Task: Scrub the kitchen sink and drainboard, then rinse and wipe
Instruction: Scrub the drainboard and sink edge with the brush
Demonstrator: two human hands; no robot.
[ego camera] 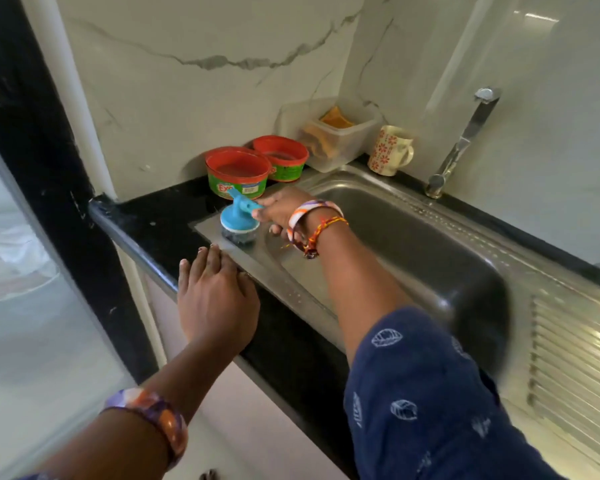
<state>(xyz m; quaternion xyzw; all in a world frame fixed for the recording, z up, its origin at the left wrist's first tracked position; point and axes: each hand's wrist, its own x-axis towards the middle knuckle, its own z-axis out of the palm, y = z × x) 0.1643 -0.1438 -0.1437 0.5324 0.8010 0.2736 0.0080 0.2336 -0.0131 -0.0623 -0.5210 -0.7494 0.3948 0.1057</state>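
Nearest the lens, 2 forearms reach forward, a patterned bangle (153,415) on the left wrist and a dark blue printed sleeve (426,393) on the right. Left hand (215,299) lies flat with fingers straight on the black counter (160,220), fingertips just touching the steel flange of the sink (430,237); it holds nothing and serves as a brace. Beyond it, the right hand (284,211) has its fingers curled round the blue handle of the scrubber (239,221), whose dark pad presses on the flange at the sink's near left corner, just beside the basin.

To scrub this strip well, I judge that short overlapping strokes with the pad kept flat would suit, working along the rim toward the ribbed drainboard (575,358), which sits well apart on the right. The seam where steel meets stone probably traps grime, so it deserves extra passes.

Farther back stand 2 red-rimmed soap tubs (257,168), a clear box (336,136), a flowered mug (390,150) and the tap (465,140), which appears off.
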